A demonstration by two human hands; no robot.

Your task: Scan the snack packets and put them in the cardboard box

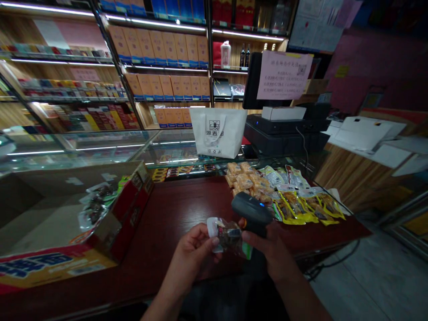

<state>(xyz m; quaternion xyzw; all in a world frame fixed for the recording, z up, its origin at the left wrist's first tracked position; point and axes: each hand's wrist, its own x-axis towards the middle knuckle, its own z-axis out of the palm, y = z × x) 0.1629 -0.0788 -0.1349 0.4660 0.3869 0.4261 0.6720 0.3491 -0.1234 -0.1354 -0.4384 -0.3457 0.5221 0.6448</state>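
Note:
Just above the front of the dark red counter, my left hand pinches one end of a small clear snack packet with dark contents and a green edge. My right hand grips a black barcode scanner whose small blue light is on. The right thumb reaches to the packet's right end and seems to touch it. The scanner's head is above and to the right of the packet, partly in front of other goods.
An open cardboard box at left holds several similar packets. Right of centre lie wrapped tan snacks and yellow-edged packets. Behind stand a white bag, a till monitor with a paper sign, and stocked shelves.

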